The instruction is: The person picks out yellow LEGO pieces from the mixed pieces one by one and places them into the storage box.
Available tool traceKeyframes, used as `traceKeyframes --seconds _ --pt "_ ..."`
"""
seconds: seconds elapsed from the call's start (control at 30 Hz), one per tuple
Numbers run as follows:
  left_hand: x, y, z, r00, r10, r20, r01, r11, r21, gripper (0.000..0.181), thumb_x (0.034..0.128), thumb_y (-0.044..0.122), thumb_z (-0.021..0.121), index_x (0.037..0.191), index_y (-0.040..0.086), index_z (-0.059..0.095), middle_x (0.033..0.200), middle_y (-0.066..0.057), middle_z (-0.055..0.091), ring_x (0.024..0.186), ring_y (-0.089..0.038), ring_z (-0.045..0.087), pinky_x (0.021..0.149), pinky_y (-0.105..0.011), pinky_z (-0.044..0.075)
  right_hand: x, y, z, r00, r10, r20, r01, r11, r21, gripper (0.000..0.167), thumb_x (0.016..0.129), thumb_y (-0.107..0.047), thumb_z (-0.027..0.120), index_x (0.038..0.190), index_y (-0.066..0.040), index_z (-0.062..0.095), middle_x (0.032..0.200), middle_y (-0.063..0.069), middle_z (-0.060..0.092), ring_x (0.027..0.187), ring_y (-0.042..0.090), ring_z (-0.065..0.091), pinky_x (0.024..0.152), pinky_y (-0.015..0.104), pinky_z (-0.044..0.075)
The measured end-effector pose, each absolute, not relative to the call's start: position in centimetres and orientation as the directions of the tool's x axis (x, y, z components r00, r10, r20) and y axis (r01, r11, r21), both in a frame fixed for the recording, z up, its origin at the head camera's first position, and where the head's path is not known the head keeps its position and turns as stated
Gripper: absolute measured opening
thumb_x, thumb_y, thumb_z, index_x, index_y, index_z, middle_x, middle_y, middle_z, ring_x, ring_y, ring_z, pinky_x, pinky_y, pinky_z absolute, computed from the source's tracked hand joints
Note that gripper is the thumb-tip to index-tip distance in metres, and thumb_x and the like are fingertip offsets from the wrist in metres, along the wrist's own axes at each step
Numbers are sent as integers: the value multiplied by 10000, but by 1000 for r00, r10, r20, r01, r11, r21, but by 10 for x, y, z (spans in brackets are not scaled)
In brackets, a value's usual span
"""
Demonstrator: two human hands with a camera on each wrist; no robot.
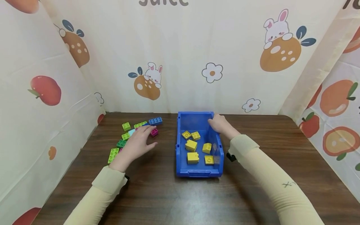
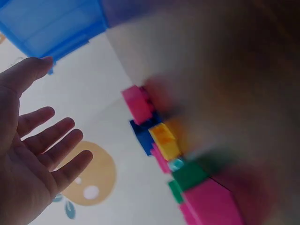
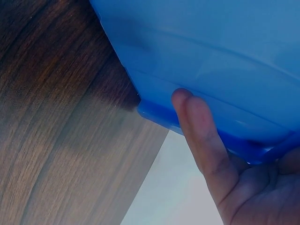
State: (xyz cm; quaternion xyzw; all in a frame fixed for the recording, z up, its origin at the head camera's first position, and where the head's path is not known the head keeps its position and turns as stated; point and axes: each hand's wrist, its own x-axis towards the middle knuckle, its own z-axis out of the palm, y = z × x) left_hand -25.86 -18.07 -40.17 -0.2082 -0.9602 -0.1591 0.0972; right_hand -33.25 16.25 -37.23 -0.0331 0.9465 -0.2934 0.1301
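Note:
A blue plastic bin point(image 1: 199, 172) stands mid-table with several yellow toy bricks point(image 1: 191, 145) lying loose in it. My right hand point(image 1: 220, 124) grips the bin's right rim near its back corner. In the right wrist view, fingers point(image 3: 199, 126) lie along the bin's outer wall point(image 3: 211, 61). My left hand point(image 1: 137, 144) hovers over the pile of coloured bricks at the left, its fingers spread and holding nothing. The left wrist view shows that palm point(image 2: 23, 183) bare, with a yellow brick point(image 2: 165, 140) among pink, blue and green ones. Part of the pile is hidden under the left hand.
Around the left hand lie a blue brick point(image 1: 155, 121), a magenta brick point(image 1: 154, 132), a lime brick point(image 1: 113, 155) and a dark green brick point(image 1: 121, 143). A printed curtain point(image 1: 182, 84) hangs along the back edge of the wooden table point(image 1: 157, 200).

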Motion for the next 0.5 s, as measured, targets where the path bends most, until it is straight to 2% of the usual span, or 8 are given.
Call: traceKeyframes --seconds 0.23,0.37,0.5 --pt "-264 -199 -412 -930 328 167 364 888 280 696 773 323 771 1340 39 485 1335 -173 506 1274 -350 420 1048 -527 363 -331 163 -372 -967 -144 -211 7 812 -584 483 1010 -229 304 1370 89 346 1071 269 589 777 285 665 628 328 579" --pt "-268 -209 -414 -949 300 95 315 904 291 683 783 324 760 1336 30 488 1365 -199 473 1284 -384 399 1037 -550 362 -331 162 -372 -965 -137 -223 19 814 -580 498 1011 -228 300 1390 93 317 1208 287 551 867 305 655 679 363 581" --pt "-273 -219 -413 -963 268 14 261 924 280 686 791 336 749 1341 24 484 1388 -223 447 1266 -409 410 987 -590 390 -331 161 -372 -962 -124 -241 38 820 -572 510 1008 -242 308 1399 85 312 1239 288 537 886 309 650 692 371 580"
